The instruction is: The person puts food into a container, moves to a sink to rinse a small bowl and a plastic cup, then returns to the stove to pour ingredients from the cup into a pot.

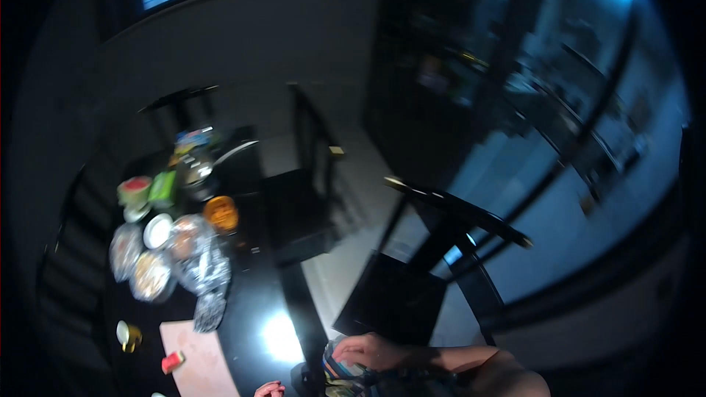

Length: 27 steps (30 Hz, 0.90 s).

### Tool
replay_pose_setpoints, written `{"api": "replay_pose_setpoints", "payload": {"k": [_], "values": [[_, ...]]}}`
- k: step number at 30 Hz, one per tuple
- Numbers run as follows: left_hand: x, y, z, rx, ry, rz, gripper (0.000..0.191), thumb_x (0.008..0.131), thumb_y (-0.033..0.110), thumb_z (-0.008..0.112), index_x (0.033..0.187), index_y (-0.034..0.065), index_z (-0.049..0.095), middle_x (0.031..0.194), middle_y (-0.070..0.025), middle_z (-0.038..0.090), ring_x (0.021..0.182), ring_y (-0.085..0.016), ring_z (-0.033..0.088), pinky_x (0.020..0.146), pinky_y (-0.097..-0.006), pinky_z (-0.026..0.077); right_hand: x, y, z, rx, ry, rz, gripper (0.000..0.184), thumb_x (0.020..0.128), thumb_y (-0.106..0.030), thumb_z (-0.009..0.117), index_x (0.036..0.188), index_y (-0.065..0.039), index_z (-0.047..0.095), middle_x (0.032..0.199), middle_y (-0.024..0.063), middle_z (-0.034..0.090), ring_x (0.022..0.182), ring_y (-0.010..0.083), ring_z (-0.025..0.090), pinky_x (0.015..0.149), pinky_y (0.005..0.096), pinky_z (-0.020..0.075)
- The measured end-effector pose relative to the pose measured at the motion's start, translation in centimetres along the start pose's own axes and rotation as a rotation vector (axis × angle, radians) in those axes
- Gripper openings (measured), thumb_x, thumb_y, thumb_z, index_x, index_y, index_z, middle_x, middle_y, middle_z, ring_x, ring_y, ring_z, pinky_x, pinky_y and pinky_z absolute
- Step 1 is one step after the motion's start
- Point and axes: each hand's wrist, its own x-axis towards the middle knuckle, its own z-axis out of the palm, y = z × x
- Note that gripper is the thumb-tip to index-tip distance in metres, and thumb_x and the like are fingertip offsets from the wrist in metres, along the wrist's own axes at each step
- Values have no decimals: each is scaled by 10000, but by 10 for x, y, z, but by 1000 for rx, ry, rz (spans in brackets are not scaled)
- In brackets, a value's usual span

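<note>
Only the fingertips of my left hand (pixel 270 390) show at the bottom edge, by the dark table's near side; what they hold, if anything, is out of sight. My right hand (pixel 367 352) lies with bent fingers on a patterned, striped cloth (pixel 345 374), which may be clothing; whether it grips the cloth is unclear. To the left of my left hand lies a pale pinkish board (pixel 204 372). On it sits a small red piece with a pale edge (pixel 173 362), possibly watermelon.
Plastic-wrapped food (pixel 151 275), an orange container (pixel 221 214), a white lid or bowl (pixel 158 231) and a green package (pixel 162 189) crowd the dark table (pixel 248 275). A yellow cup (pixel 129 336) stands left of the board. Dark chairs (pixel 397 292) (pixel 298 209) line the right side.
</note>
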Motion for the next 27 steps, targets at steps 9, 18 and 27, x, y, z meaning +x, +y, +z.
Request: {"api": "replay_pose_setpoints", "payload": {"k": [9,18,27], "values": [[-16,52,107,-4,-491,252,125,750,35,461,855,-3,515,802,-83,540,713,-142,498,667,-227,393,-192,52,-43,66,631,125,155,758,-105,471,865,2,506,754,55,536,667,96,510,589,207,407],[-122,114,280,-166,-1066,340,98,761,57,472,832,23,531,793,-50,532,742,-118,486,676,-211,379,-384,90,-82,441,1108,221,132,773,-110,473,843,-13,528,800,51,539,662,108,516,603,226,421],[-240,172,445,-150,-1234,425,108,745,64,493,837,14,520,785,-39,525,715,-106,480,645,-204,382,-508,105,-169,422,1410,73,112,724,-70,460,802,-25,527,680,23,528,589,83,474,501,203,385]]}}
